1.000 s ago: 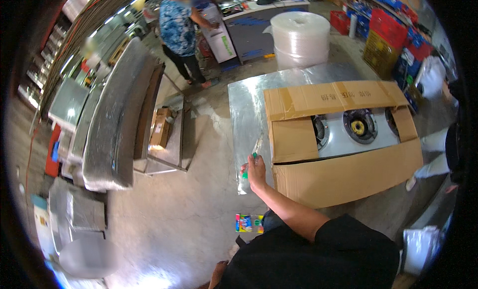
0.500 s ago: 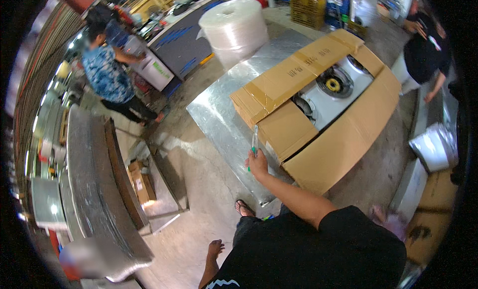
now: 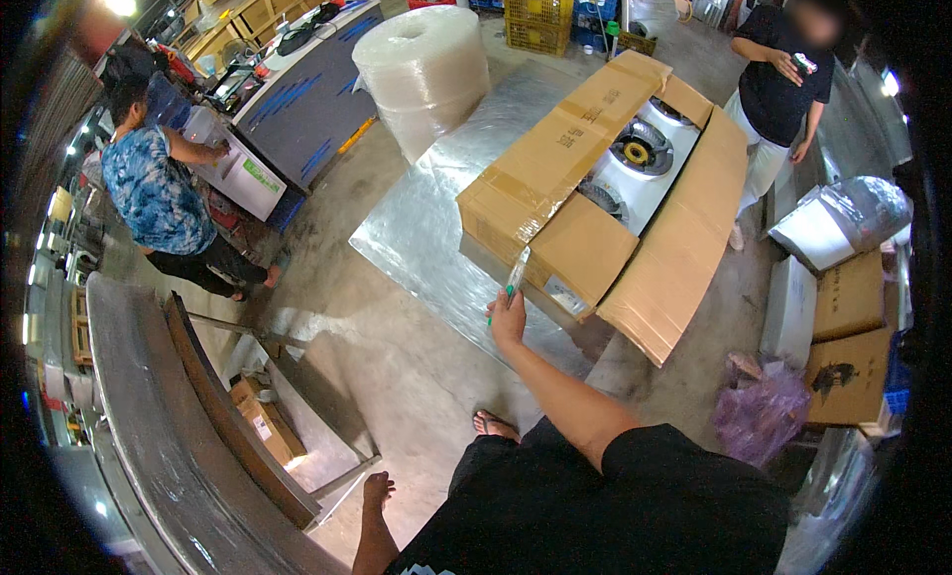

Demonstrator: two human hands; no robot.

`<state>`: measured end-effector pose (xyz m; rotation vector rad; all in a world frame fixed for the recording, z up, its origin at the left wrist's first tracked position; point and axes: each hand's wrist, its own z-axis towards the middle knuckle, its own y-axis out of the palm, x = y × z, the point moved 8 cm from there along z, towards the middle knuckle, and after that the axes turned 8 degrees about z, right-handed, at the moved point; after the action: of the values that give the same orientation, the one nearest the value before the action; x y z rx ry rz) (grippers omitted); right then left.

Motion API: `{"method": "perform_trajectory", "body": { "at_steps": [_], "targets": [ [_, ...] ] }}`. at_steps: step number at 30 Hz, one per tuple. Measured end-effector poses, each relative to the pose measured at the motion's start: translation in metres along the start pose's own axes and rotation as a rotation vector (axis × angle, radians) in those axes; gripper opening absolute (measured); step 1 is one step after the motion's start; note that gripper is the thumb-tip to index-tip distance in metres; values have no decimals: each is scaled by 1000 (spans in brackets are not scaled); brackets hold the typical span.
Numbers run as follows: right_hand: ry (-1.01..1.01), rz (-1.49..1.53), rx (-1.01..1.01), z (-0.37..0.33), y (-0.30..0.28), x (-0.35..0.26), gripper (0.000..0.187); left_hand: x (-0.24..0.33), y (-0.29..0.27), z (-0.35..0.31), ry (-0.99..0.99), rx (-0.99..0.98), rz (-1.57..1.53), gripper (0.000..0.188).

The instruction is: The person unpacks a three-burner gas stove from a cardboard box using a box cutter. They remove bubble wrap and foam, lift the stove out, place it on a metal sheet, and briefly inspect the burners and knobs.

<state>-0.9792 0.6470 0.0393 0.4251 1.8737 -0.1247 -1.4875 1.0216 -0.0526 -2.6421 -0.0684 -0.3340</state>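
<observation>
My right hand (image 3: 509,319) is wrapped round a slim knife (image 3: 517,272) with green on its handle. Its blade points up and its tip is at the near left corner of a cardboard box (image 3: 526,193), by the taped seam; whether it cuts in, I cannot tell. Through the partly opened top shows a gas stove (image 3: 635,183) with round black burners, one with a yellow centre. The long right flap (image 3: 684,248) is folded outward, while taped cardboard covers the left side. My left hand (image 3: 378,489) hangs low, holding nothing, its fingers loosely bent and apart.
A shiny silver sheet (image 3: 416,233) lies beneath the box. Behind stands a bubble-wrap roll (image 3: 421,79). At left are a curved metal panel (image 3: 169,416) and a person in a blue patterned shirt (image 3: 154,193). Another person in black (image 3: 778,74) stands at far right, near wrapped goods (image 3: 843,218).
My view has shifted, bringing more of the right side in. The knife tip has come up to the box's corner seam. The person at right is now seen more fully.
</observation>
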Motion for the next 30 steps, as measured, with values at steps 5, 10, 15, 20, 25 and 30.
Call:
{"method": "perform_trajectory", "body": {
  "at_steps": [5,10,15,20,25,30],
  "targets": [
    [-103,159,162,-15,22,-7,27,9,-2,0,128,-48,-88,40],
    [-64,106,148,-10,23,-18,28,-4,28,-1,113,-157,-23,41],
    [-22,209,140,-10,26,-21,26,5,30,11,224,-234,251,40],
    [-89,92,120,-24,0,-30,26,68,26,63,1,-445,-126,25],
    [-55,-28,114,-30,-48,-40,24,293,18,43,721,-156,523,20],
    [-120,131,92,-22,-65,-61,25,523,60,-98,1153,-13,385,33]
  ]
}}
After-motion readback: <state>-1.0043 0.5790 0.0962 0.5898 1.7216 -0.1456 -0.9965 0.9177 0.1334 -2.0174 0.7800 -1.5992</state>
